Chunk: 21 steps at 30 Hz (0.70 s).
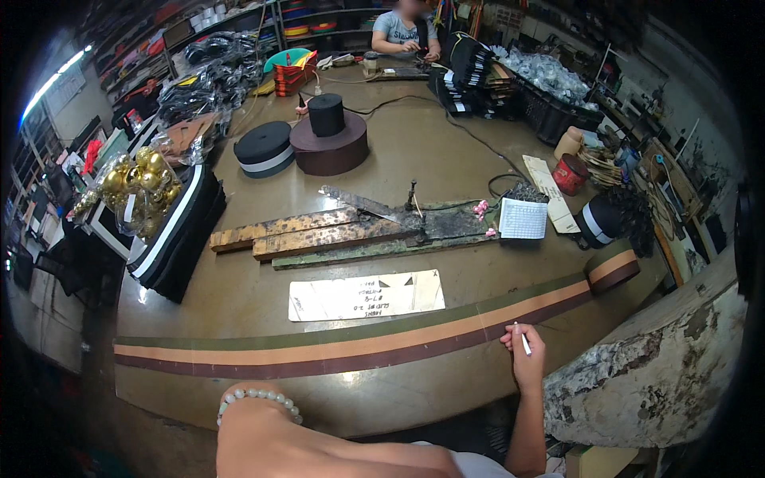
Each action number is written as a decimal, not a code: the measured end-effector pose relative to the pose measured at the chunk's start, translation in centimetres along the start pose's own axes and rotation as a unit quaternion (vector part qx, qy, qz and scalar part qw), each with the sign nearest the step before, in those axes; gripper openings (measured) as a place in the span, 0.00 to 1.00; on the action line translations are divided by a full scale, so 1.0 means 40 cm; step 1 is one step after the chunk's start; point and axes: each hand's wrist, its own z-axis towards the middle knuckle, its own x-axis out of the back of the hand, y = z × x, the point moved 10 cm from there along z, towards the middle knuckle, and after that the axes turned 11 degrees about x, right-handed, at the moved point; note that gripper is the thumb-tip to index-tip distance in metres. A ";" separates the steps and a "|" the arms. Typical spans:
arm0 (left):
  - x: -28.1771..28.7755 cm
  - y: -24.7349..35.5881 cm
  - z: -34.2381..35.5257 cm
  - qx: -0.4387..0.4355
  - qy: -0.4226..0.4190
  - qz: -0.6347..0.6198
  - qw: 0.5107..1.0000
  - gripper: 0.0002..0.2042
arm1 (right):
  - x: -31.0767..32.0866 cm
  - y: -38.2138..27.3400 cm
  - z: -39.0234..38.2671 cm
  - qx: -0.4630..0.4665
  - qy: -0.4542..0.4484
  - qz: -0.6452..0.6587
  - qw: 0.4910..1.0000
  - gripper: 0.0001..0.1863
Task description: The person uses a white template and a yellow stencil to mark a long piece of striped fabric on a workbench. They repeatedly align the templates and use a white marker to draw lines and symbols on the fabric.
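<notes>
The head view looks down on a large brown table (414, 151). A long striped band (358, 348), green, tan and maroon, lies flat across its near part, running from the left edge up to a roll (612, 269) of the same band at the right.

The right hand (526, 354) rests at the band's near edge, right of centre, with the forearm coming up from the lower edge. Its fingers are pressed together around a thin white stick, perhaps chalk (523, 341), pinched so that its tip touches the band. The left hand is not to be seen: only the wrist, with a bead bracelet (256, 398), and the forearm show at the bottom, below the band and off the table's near edge, so I cannot tell how its fingers stand.

Just beyond the band lies a pale card strip (366, 295) with markings. Behind that lie worn wooden boards (319, 233) with a metal blade and an upright post fixed at their right end. A small white gridded sheet (523, 218) lies to their right, near a red tin (570, 174). Farther back stand a dark maroon roll (329, 147) with a smaller black roll on top, and just beside it a black-and-white roll (264, 149). A stack of black and white webbing (177, 231) lies at the left edge, with a bag of gold balls (137, 187) beside it.

At the far end another person (404, 32) sits with both hands on the table, well apart from the band.
</notes>
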 end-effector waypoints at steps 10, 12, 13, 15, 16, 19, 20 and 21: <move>-0.053 -0.199 -0.269 0.249 -0.317 0.146 0.903 0.26 | 0.012 0.012 -0.001 0.015 0.007 0.022 1.000 0.22; 0.055 -0.261 -0.297 0.297 -0.125 0.203 0.925 0.18 | 0.020 0.007 0.000 0.022 0.039 0.084 0.996 0.26; 0.108 -0.308 -0.348 0.381 -0.047 0.276 0.881 0.22 | 0.025 0.012 0.001 0.006 0.066 0.109 0.992 0.26; 0.240 -0.324 -0.450 0.450 0.177 0.470 0.738 0.26 | 0.034 0.016 -0.002 -0.029 0.134 0.168 0.976 0.27; 0.283 -0.296 -0.503 0.445 0.285 0.551 0.646 0.29 | 0.039 0.029 -0.014 -0.075 0.184 0.191 0.961 0.27; 0.351 -0.260 -0.689 0.541 0.422 0.578 0.441 0.43 | -0.026 -0.018 -0.001 -0.077 0.185 0.321 0.926 0.27; 0.353 -0.251 -0.705 0.531 0.404 0.605 0.435 0.45 | -0.050 -0.034 0.002 -0.084 0.181 0.351 0.915 0.27; 0.351 -0.243 -0.710 0.502 0.406 0.615 0.452 0.43 | -0.086 -0.057 0.008 -0.075 0.162 0.338 0.924 0.27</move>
